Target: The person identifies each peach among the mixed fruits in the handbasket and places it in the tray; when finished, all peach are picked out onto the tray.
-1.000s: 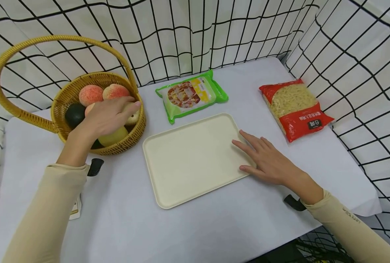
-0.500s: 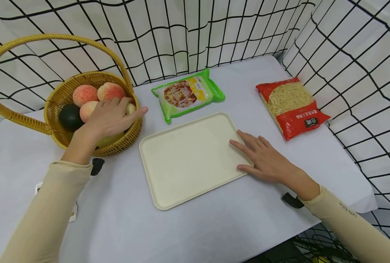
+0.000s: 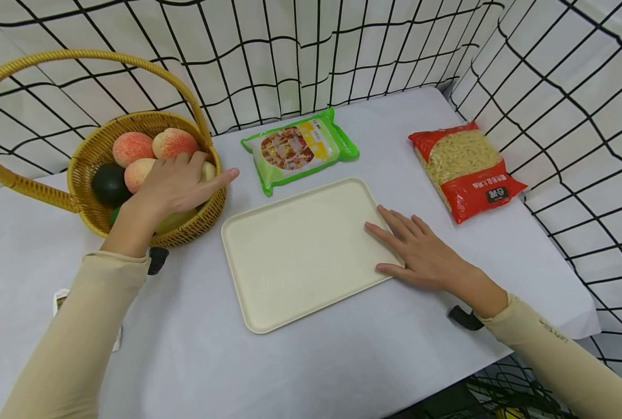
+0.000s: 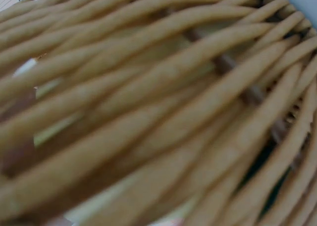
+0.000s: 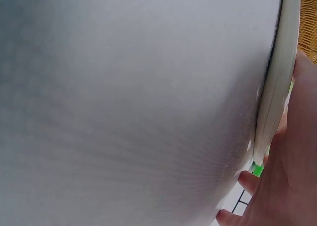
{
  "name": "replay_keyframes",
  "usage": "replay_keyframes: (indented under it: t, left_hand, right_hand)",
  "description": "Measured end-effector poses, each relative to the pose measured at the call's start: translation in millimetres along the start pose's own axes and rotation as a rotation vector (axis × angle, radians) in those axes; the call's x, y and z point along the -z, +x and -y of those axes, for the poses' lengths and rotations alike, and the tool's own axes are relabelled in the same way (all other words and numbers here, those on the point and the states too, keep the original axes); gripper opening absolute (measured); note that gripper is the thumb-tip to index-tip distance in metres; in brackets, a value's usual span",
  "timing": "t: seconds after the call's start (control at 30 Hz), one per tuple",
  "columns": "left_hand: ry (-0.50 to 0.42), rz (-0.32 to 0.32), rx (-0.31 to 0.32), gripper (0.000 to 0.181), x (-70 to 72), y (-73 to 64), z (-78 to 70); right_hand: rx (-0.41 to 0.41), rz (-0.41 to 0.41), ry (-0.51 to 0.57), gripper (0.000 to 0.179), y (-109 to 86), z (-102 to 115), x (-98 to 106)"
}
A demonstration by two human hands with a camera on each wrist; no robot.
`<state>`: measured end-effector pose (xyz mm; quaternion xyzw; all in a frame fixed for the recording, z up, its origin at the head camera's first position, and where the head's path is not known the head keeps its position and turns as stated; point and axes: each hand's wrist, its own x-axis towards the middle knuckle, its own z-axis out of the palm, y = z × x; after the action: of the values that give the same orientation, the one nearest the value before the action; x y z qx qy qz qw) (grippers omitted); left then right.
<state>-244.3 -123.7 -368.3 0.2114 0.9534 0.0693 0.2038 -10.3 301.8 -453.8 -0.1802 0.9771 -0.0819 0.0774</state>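
Observation:
In the head view, a yellow wicker basket (image 3: 206, 224) with a tall arched handle stands at the left. Inside lie two pink-red peaches (image 3: 133, 149), a paler peach-coloured fruit (image 3: 139, 173), a dark green fruit (image 3: 109, 184), a pale cream fruit (image 3: 208, 171) and a yellow-green fruit (image 3: 177, 221). My left hand (image 3: 177, 183) reaches in over the cream and yellow-green fruits, thumb stretched straight across the rim; its fingertips are hidden. Woven basket wall (image 4: 148, 102) fills the left wrist view. My right hand (image 3: 421, 250) rests, fingers spread, on the right rim of a cream tray (image 3: 306, 256).
A green food packet (image 3: 300, 150) lies behind the tray. The red pasta bag (image 3: 468, 171) sits at the right. Black wire mesh (image 3: 316, 58) encloses the back and right of the white-covered table (image 3: 311, 372). A small white card (image 3: 61, 298) is partly under the left sleeve.
My left hand has shifted slightly right and down inside the basket, its thumb now out over the rim. The right hand stays on the tray. The head view has shifted a little.

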Motion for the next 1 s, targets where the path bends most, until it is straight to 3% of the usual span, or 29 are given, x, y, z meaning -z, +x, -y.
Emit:
replay_keyframes:
  t: [0.47, 0.7, 1.0]
  left_hand:
    - [0.017, -0.017, 0.003, 0.122, -1.2, 2.6, -0.2]
    - [0.039, -0.071, -0.022, 0.116, -5.7, 3.8, 0.6]
    - [-0.020, -0.013, -0.004, 0.120, -3.2, 2.7, 0.0]
  right_hand:
    - [0.006, -0.010, -0.006, 0.090, -0.3, -1.8, -1.7]
    - [0.010, -0.018, -0.011, 0.089, -0.9, -1.3, -3.3]
    - [-0.003, -0.009, -0.005, 0.089, 0.0, 0.0, -3.1]
